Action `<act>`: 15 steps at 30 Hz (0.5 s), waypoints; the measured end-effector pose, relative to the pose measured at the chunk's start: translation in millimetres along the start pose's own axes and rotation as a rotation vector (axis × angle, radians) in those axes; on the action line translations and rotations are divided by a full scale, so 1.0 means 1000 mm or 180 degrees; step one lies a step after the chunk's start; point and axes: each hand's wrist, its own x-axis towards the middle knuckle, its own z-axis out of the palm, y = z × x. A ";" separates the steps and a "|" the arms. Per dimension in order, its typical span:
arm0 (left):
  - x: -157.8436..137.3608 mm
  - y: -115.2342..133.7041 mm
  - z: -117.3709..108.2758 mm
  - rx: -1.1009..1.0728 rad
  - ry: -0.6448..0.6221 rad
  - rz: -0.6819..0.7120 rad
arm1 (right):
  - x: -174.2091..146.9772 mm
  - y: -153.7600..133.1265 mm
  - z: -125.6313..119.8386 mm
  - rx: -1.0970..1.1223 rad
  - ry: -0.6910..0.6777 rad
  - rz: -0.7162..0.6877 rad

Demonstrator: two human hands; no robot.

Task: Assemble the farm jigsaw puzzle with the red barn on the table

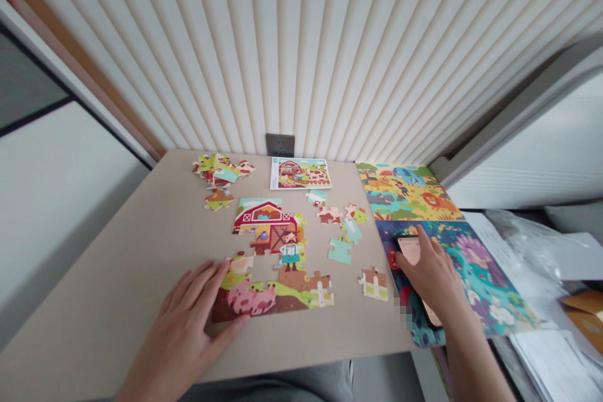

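Apparently light, stiff cardboard farm jigsaw (289, 254): partly joined on beige, smooth surface (141, 251); seams likely loosen, so hold outer edges.
Left hand (186, 314): fingers relaxed, against its lower-left corner.
Right hand (431, 270): over black-framed, rectangular phone (410, 251); grip unclear.

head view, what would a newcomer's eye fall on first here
Probably the bright, partly built farm puzzle in the middle of the table, with the left hand at its near left corner. Next, likely, the phone under the right hand, on the dark blue picture board at the table's right side. The small farm picture card at the back, near the wall socket, may follow.
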 end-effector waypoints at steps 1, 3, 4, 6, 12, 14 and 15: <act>0.000 -0.001 0.000 0.0001 0.0001 0.0007 | 0.000 -0.001 0.000 -0.0021 -0.0034 0.0014; -0.001 -0.002 0.001 0.0011 -0.0009 0.0024 | 0.001 -0.002 -0.002 -0.0052 -0.0108 0.0024; -0.001 -0.002 0.001 0.0018 -0.0024 0.0030 | 0.001 -0.002 -0.003 -0.0055 -0.0147 0.0025; -0.001 -0.002 0.000 0.0026 -0.0035 0.0036 | 0.002 0.000 -0.004 -0.0027 -0.0218 0.0034; -0.001 -0.001 -0.001 0.0011 -0.0040 0.0015 | 0.004 0.007 -0.007 0.0027 -0.0395 -0.0028; -0.001 -0.001 -0.001 0.0008 -0.0034 0.0019 | 0.004 0.009 -0.006 0.0024 -0.0415 -0.0096; -0.001 0.000 -0.001 0.0005 -0.0032 0.0018 | 0.004 0.010 -0.006 0.0021 -0.0407 -0.0114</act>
